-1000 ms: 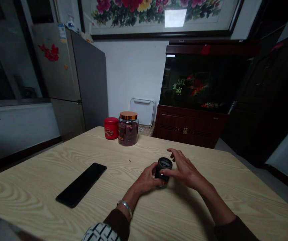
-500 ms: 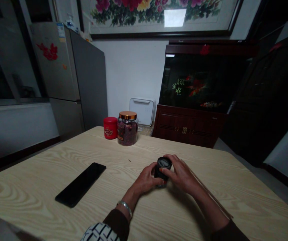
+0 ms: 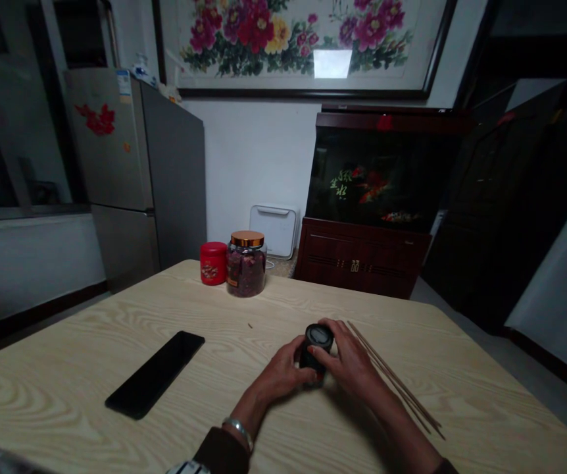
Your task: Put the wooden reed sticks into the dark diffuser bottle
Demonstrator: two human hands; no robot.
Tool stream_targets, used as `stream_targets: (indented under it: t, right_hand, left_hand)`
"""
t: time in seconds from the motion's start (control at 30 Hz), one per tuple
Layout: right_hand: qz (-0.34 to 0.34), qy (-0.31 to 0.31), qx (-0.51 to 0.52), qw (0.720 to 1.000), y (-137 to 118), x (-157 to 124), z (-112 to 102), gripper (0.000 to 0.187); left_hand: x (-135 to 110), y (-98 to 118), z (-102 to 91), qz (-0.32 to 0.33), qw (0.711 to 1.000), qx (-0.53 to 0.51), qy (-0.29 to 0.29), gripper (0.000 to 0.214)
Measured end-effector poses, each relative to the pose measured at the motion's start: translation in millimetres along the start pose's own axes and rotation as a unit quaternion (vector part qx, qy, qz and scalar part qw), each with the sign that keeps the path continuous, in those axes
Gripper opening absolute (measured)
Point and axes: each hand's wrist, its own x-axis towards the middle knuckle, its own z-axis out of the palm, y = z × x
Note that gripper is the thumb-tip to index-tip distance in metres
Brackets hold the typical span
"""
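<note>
My left hand and my right hand are wrapped around a small black round container on the table. Its top is a ridged-looking black lid, and a bit of red shows near its base. The left fingers curl around its lower side, while the right thumb lies across its front and the right fingers go behind it. Much of the container's body is covered by my fingers. Several thin brown sticks lie on the table just right of my right hand, partly hidden by the forearm.
A black phone lies on the wooden table at left. Toward the far edge stand a red canister and a clear jar with a copper lid and dark dried contents. Beyond are a fridge and a fish tank.
The head view has tilted up and turned slightly right, so things on the table sit lower and further left. More of the sticks shows. Both hands keep their hold on the container.
</note>
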Motion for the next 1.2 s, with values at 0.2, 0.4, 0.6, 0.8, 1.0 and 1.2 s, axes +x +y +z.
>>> stream_targets:
  t: [0.2,0.4,0.6,0.8,1.0,1.2]
  right_hand:
    - [0.042,0.065,0.104,0.992,7.8,-21.0,0.0,0.059]
    - [0.131,0.090,0.205,0.966,38.9,-38.2,-8.3,0.053]
    - [0.148,-0.010,0.368,0.918,18.9,-10.6,-67.3,0.067]
    - [-0.040,-0.144,0.569,0.809,-44.0,20.1,-160.0,0.072]
    - [-0.101,-0.212,0.633,0.738,-62.4,22.1,-172.6,0.075]
    - [-0.071,-0.269,0.674,0.685,-32.6,6.8,-121.4,0.074]
  left_hand:
    - [-25.7,12.5,-6.0,-0.022,0.996,0.084,0.032,0.078]
    - [-44.4,16.8,-26.7,-0.030,0.968,0.150,0.201,0.021]
    - [-14.4,89.4,-28.3,-0.005,0.984,0.072,0.161,0.056]
    - [11.7,199.8,-29.9,0.054,0.963,-0.250,-0.086,0.069]
    - [11.6,228.7,-27.1,0.037,0.931,-0.333,-0.147,0.076]
    - [9.0,175.1,-25.9,-0.018,0.906,-0.387,-0.168,0.075]
